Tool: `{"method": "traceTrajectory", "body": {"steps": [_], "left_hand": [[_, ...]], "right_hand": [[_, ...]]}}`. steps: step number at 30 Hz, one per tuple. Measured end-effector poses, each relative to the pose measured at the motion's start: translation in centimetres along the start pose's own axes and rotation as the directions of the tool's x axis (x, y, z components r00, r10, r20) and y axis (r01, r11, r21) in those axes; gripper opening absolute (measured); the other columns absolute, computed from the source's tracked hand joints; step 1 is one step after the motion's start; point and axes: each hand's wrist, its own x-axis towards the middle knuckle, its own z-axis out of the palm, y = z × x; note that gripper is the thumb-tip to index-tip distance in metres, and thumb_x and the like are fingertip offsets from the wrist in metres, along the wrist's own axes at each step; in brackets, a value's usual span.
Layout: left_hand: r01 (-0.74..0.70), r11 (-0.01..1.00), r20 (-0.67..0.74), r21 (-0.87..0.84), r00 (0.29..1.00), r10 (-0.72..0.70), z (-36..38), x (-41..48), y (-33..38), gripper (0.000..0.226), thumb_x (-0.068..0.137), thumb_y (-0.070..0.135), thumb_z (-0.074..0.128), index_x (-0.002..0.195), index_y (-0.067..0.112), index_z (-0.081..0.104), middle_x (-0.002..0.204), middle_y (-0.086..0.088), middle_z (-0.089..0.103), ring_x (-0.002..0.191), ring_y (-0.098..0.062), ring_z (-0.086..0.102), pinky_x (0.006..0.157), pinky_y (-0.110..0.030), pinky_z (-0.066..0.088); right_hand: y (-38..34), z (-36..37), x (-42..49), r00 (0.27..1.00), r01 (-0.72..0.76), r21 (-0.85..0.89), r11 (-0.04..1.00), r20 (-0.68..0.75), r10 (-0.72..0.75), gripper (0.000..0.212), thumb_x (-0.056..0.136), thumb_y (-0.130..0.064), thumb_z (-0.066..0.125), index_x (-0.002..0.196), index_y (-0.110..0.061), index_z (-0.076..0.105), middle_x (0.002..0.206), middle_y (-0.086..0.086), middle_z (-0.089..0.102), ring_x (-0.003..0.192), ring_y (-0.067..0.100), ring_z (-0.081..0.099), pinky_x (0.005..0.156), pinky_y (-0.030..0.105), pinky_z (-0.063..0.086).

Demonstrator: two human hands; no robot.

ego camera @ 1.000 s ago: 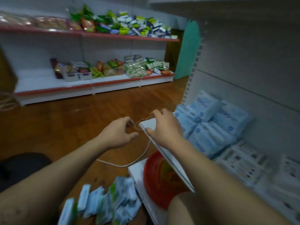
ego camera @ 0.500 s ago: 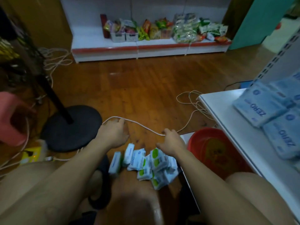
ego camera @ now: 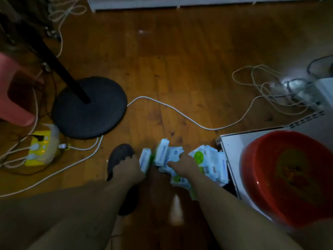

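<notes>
Head view: both hands have left the thin white power cord [ego camera: 171,108] and moved to the white-and-green soft plastic wipe packs [ego camera: 203,157].
At lower centre, on the wooden floor [ego camera: 180,60], the left hand [ego camera: 128,168] grips the leftmost pack. The right hand [ego camera: 182,165] curls its fingers round packs in the heap, so gathering them is probably next.

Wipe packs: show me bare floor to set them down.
Free: the wide floor beyond the white cable, between fan base and cable tangle. Crowded: around the power strip, and beside the packs by the shelf.
</notes>
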Motion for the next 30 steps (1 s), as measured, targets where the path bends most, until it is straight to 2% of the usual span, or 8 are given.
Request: {"method": "traceTrajectory", "body": {"steps": [5, 9, 12, 15, 18, 23, 25, 30], "left_hand": [[0.030, 0.994, 0.004, -0.105, 1.000, -0.030, 3.0, 4.9, 0.5, 0.061, 0.086, 0.044, 0.061, 0.132, 0.012, 0.034, 0.131, -0.013, 0.044, 0.119, -0.032, 0.049, 0.090, -0.042, 0.044], [0.053, 0.993, 0.017, -0.105, 0.999, -0.051, 5.5, 7.2, 1.0, 0.060, 0.086, 0.045, 0.060, 0.129, 0.013, 0.034, 0.122, -0.011, 0.055, 0.108, -0.029, 0.058, 0.083, -0.038, 0.046], [0.053, 0.994, -0.019, -0.093, 0.998, -0.055, 6.6, 8.1, 1.2, 0.052, 0.090, 0.042, 0.055, 0.128, 0.012, 0.035, 0.119, -0.010, 0.059, 0.105, -0.028, 0.061, 0.076, -0.034, 0.042], [0.111, 0.969, -0.064, -0.222, 0.990, -0.128, 6.4, 8.7, 0.8, 0.050, 0.091, 0.041, 0.056, 0.127, 0.012, 0.037, 0.121, -0.011, 0.057, 0.107, -0.030, 0.060, 0.075, -0.034, 0.040], [0.131, 0.940, -0.076, -0.314, 0.984, -0.162, 4.7, 7.6, 0.6, 0.051, 0.087, 0.040, 0.061, 0.122, 0.011, 0.038, 0.121, -0.012, 0.054, 0.109, -0.031, 0.058, 0.076, -0.035, 0.041], [0.029, 0.927, -0.247, -0.373, 0.960, -0.130, -3.0, 4.8, 0.7, 0.053, 0.082, 0.040, 0.068, 0.119, 0.010, 0.045, 0.118, -0.012, 0.058, 0.107, -0.035, 0.059, 0.084, -0.037, 0.046], [-0.038, 0.918, -0.331, -0.394, 0.938, -0.103, -7.0, 2.3, 2.2, 0.048, 0.082, 0.039, 0.068, 0.113, 0.010, 0.045, 0.114, -0.014, 0.059, 0.106, -0.036, 0.058, 0.078, -0.036, 0.041], [-0.303, 0.871, -0.507, -0.388, 0.859, 0.073, -14.8, -6.5, 8.2, 0.036, 0.078, 0.031, 0.067, 0.104, 0.014, 0.048, 0.104, -0.011, 0.062, 0.087, -0.032, 0.057, 0.066, -0.034, 0.042]], "right_hand": [[-1.1, 4.6, 5.1, 0.999, -0.023, 0.094, 0.995, -0.037, 0.026, 0.058, 0.083, -0.043, 0.066, 0.125, -0.007, 0.048, 0.124, 0.014, 0.057, 0.118, 0.030, 0.054, 0.091, 0.033, 0.041], [-1.7, 7.3, 8.3, 0.998, -0.036, 0.101, 0.994, -0.045, 0.041, 0.058, 0.080, -0.052, 0.063, 0.118, -0.010, 0.051, 0.113, 0.010, 0.060, 0.104, 0.030, 0.060, 0.083, 0.032, 0.044], [-1.9, 8.6, 10.1, 0.997, -0.059, 0.086, 0.995, -0.035, 0.063, 0.046, 0.082, -0.043, 0.061, 0.114, -0.011, 0.051, 0.110, 0.010, 0.064, 0.098, 0.029, 0.063, 0.083, 0.035, 0.050], [-1.6, 8.3, 10.4, 0.997, -0.055, 0.102, 0.993, -0.050, 0.060, 0.040, 0.083, -0.030, 0.064, 0.113, -0.007, 0.052, 0.111, 0.013, 0.062, 0.104, 0.031, 0.060, 0.079, 0.031, 0.044], [-0.9, 6.7, 8.7, 0.994, -0.018, 0.118, 0.993, -0.103, 0.030, 0.036, 0.079, -0.027, 0.065, 0.108, -0.008, 0.054, 0.108, 0.012, 0.062, 0.103, 0.032, 0.059, 0.078, 0.032, 0.043], [-1.3, -0.1, 4.1, 0.973, 0.142, 0.105, 0.984, -0.200, -0.118, 0.026, 0.079, -0.023, 0.066, 0.103, -0.013, 0.063, 0.093, 0.005, 0.065, 0.087, 0.024, 0.061, 0.071, 0.030, 0.044], [-2.0, -4.2, 1.5, 0.951, 0.188, 0.105, 0.977, -0.267, -0.154, 0.021, 0.079, -0.021, 0.065, 0.098, -0.013, 0.064, 0.087, 0.004, 0.065, 0.082, 0.025, 0.062, 0.067, 0.030, 0.046], [-2.6, -13.8, -7.3, 0.849, 0.296, 0.106, 0.949, -0.484, -0.210, 0.018, 0.078, -0.023, 0.068, 0.094, -0.016, 0.065, 0.094, 0.010, 0.071, 0.088, 0.032, 0.065, 0.070, 0.035, 0.049]]}}
